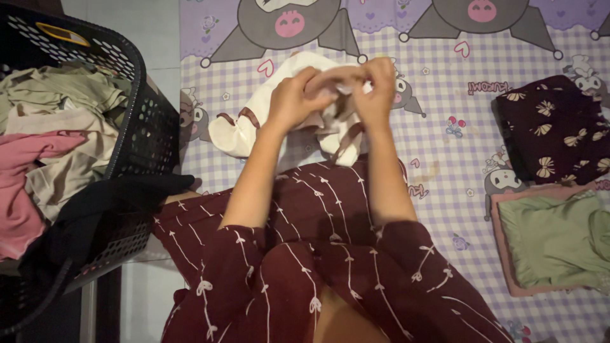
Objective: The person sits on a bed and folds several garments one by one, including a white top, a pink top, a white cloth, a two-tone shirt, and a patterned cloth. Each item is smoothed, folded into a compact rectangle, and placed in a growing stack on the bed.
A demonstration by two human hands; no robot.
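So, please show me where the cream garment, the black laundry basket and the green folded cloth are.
cream garment [238, 130]: head view, left lower part lying on the mat.
black laundry basket [149, 121]: head view, right side wall.
green folded cloth [549, 238]: head view, middle of the top.

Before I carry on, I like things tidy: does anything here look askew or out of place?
A black garment hangs over the rim of the black plastic laundry basket, spilling out. Otherwise nothing: both hands, left hand and right hand, grip a cream cloth.
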